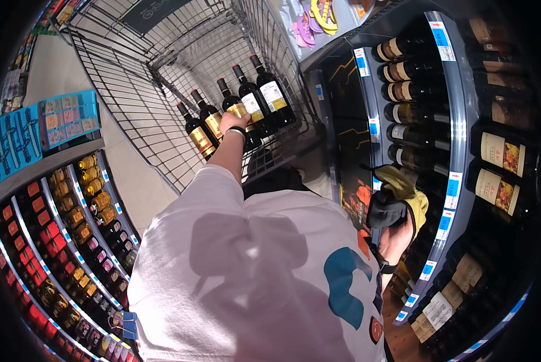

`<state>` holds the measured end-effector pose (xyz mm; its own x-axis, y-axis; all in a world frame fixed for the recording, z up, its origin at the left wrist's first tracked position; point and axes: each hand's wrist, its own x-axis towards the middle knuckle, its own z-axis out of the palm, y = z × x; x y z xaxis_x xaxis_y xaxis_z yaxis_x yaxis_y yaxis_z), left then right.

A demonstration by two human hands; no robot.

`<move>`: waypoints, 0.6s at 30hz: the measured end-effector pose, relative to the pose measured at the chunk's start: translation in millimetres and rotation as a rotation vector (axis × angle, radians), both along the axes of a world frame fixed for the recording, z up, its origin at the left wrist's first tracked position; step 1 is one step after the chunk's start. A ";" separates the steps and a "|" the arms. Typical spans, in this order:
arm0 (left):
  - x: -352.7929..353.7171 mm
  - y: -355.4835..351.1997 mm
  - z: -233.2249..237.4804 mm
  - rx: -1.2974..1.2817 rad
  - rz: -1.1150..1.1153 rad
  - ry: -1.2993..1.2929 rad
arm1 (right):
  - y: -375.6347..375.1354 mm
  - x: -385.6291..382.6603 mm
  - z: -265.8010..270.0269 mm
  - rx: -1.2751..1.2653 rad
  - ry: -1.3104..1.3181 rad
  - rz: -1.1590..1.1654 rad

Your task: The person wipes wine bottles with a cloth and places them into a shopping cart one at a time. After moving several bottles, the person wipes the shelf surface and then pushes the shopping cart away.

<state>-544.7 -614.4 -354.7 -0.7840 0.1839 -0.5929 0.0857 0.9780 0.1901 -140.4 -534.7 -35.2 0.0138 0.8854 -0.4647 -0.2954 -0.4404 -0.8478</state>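
Inside a wire shopping cart [98,99], several dark wine bottles lie side by side, their necks pointing away from me. My left hand [234,122] is closed around the middle wine bottle [224,92], which has a gold label. To its left are two more gold-labelled bottles; on its right, a wine bottle [252,104] and another one [273,93] have white-and-gold labels. At my right side, beside a wine shelf, my right hand [396,238] grips a bunched yellow-and-black cloth item [412,199]. Its fingers are partly hidden by the cloth.
A wine rack [460,120] with bottles and blue price tags stands close on my right. Shelves of boxed and bottled goods [65,241] line the left. Blue hanging displays [68,117] are above them. Colourful clips [312,24] sit at the top right.
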 end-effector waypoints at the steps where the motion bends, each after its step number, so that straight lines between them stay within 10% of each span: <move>1: 4.2 2.1 12.8 0.001 0.013 0.041 | 0.5 -0.6 -0.5 0.000 -0.001 0.001; 15: -6.3 -0.1 -12.2 -0.053 -0.028 -0.043 | -4.2 9.7 -13.9 0.124 -0.024 -0.004; 18: -11.5 -9.2 -63.5 -0.027 -0.170 0.174 | -17.8 26.2 -11.6 0.160 -0.952 0.392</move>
